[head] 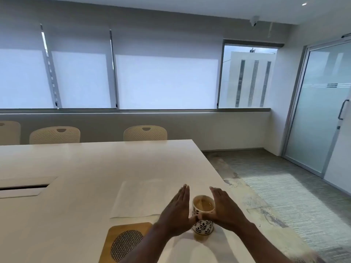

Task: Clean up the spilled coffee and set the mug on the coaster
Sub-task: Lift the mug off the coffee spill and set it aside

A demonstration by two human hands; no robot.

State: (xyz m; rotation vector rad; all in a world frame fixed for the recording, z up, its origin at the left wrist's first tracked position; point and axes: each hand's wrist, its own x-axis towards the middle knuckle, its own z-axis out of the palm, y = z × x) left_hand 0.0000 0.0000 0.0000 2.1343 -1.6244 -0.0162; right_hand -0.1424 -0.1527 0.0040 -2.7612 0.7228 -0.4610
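The mug (203, 215) stands near the table's right edge (214, 168), flanked by the left hand (178, 211) and right hand (225, 209), fingers spread flat. The wooden coaster (121, 242) lies just left, its top unobstructed. A paper towel (136, 198) covers the surface beyond. The far tabletop offers free passage; a cable hatch (24, 186) sits well left.

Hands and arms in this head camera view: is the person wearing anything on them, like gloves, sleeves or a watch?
No. The left hand and right hand are bare, without gloves, and no ring shows. Both forearms are uncovered as far as the picture reaches, with no sleeve, watch or bracelet in view. The upper arms are out of frame.
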